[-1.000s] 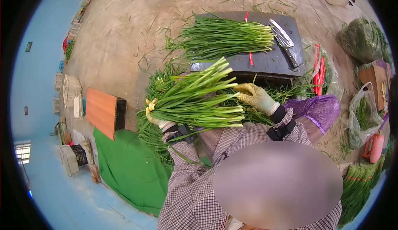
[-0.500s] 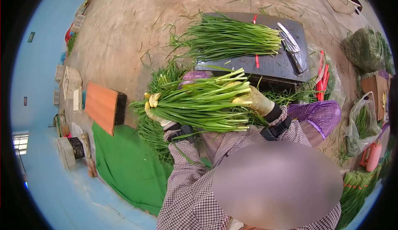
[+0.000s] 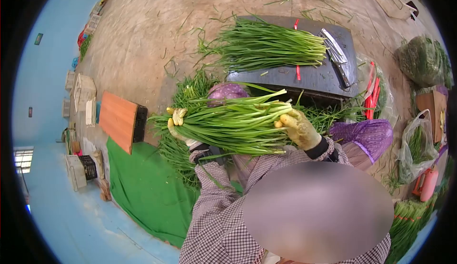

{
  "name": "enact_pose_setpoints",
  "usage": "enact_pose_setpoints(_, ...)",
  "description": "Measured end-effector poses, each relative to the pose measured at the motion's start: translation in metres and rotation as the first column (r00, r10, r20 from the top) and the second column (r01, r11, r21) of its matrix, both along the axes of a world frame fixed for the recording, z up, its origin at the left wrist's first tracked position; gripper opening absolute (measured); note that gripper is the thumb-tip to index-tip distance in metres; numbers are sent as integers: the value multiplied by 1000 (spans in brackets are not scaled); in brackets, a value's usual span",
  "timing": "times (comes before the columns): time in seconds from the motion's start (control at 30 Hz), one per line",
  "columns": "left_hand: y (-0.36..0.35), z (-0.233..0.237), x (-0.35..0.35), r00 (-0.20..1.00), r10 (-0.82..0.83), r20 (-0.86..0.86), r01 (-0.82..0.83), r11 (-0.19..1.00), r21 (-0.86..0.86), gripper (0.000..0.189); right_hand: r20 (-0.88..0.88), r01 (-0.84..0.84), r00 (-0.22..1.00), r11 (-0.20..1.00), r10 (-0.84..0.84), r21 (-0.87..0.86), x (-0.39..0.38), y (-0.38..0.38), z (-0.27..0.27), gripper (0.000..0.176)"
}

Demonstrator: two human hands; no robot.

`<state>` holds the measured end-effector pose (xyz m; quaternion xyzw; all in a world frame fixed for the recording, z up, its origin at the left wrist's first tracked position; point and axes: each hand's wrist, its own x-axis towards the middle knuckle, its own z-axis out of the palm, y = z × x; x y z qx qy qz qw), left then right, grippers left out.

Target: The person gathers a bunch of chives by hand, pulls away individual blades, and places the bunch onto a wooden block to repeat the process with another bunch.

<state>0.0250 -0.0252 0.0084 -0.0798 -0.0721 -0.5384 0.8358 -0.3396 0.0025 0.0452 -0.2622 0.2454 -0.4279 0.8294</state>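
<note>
My left hand (image 3: 178, 117), in a pale yellowish glove, is wrapped round the leafy end of a bunch of garlic chives (image 3: 228, 123). The bunch lies sideways above my lap, its pale stalk ends pointing right. At those ends is my right hand (image 3: 302, 128), also gloved, with fingers curled against a few stalks. Beyond the bunch, a trimmed pile of garlic chives (image 3: 273, 45) rests on a dark board (image 3: 266, 76), on top of a red tie (image 3: 298, 72). A knife (image 3: 337, 54) lies on the board, right of the pile.
Loose chives (image 3: 178, 152) lie on the floor beside my left arm. Red ties (image 3: 372, 95) sit in a clear bag to the right. A green cloth (image 3: 143, 192) and an orange-brown panel (image 3: 115, 121) are at left. A bagged bundle (image 3: 421, 62) stands far right.
My right hand has drawn slightly right and down along the stalk ends, and its fingers now show more clearly. The left hand keeps its hold on the bunch. The view has shifted slightly.
</note>
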Motion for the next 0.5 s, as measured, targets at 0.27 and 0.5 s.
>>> enact_pose_setpoints(0.27,0,-11,7,995,-10,-102,8,1000,-22,32,154,318,941,942,-301,-103,-83,20,10,32)
enact_pose_setpoints(0.5,-1,-2,8,995,2,-95,-8,998,-60,35,-963,-555,-21,804,-269,-213,-147,28,-27,30)
